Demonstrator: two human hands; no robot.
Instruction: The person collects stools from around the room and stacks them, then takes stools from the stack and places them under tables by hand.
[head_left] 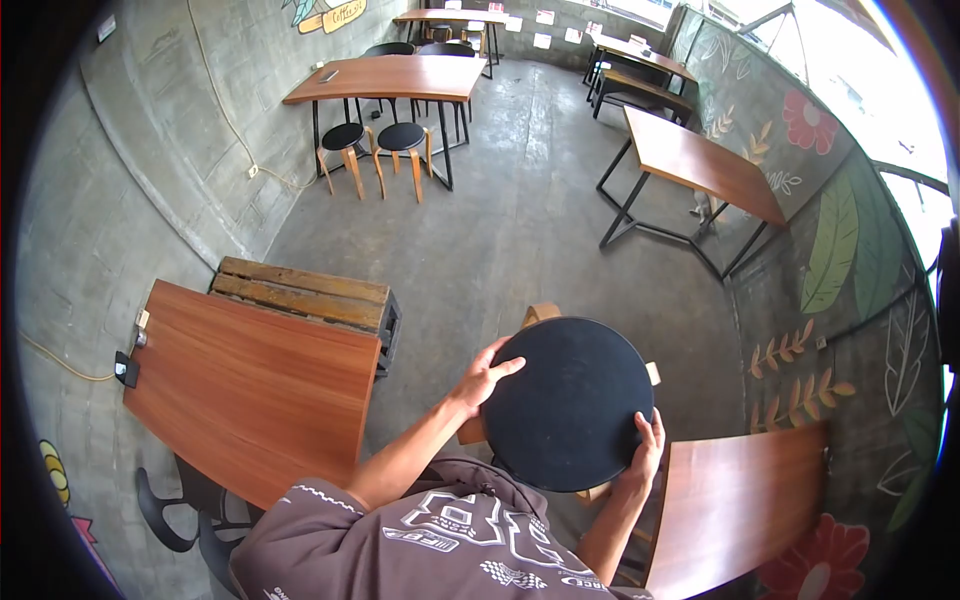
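A round stool (570, 405) with a black seat and pale bent-wood legs is held up in front of my chest, its seat facing me. My left hand (487, 378) grips the seat's left rim, the thumb lying over the top. On the lower right rim, my right hand (647, 447) has its fingers curled around the edge. Parts of the legs show past the rim; the seat hides the rest of them.
Wooden tables stand close on my left (260, 390) and right (740, 500). A slatted wooden bench (300, 290) sits behind the left one. Farther off are a table (400, 78) with two black-topped stools (402, 137) and a table (705, 165) by the right wall.
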